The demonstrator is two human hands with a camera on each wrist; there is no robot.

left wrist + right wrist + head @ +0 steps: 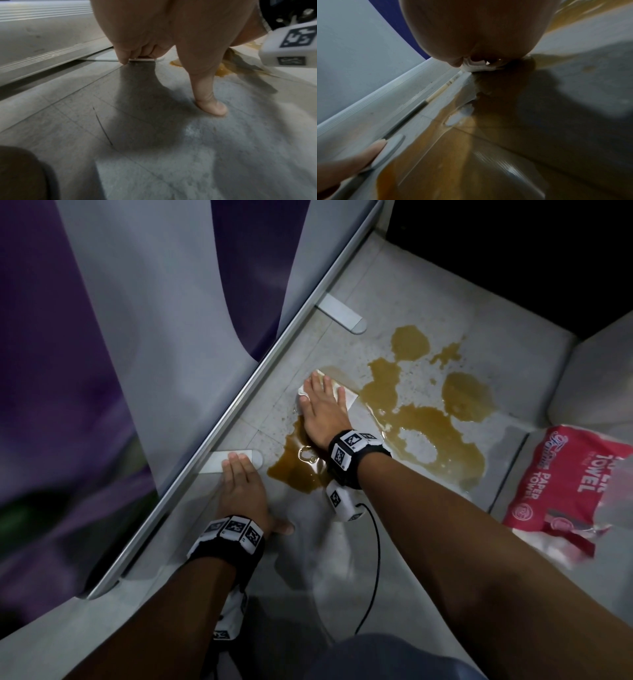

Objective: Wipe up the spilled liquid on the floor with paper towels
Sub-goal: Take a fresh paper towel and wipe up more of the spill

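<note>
A brown liquid spill [421,419] spreads in several joined puddles over the grey floor [394,302]. My right hand [320,405] lies flat with straight fingers on a white paper towel [351,397], pressing it to the floor at the spill's left edge. The towel's crumpled rim [476,67] shows under the palm in the right wrist view, with the spill [453,155] below it. My left hand [241,484] rests flat on the dry floor beside the spill, fingertips on a flat metal foot [255,457], thumb [211,105] spread out.
A purple-and-grey panel with a metal base rail [239,398] runs diagonally along the left; a second flat foot [342,314] sticks out farther back. A red paper towel pack [565,491] lies at the right. A black cable [375,559] trails from my right wrist.
</note>
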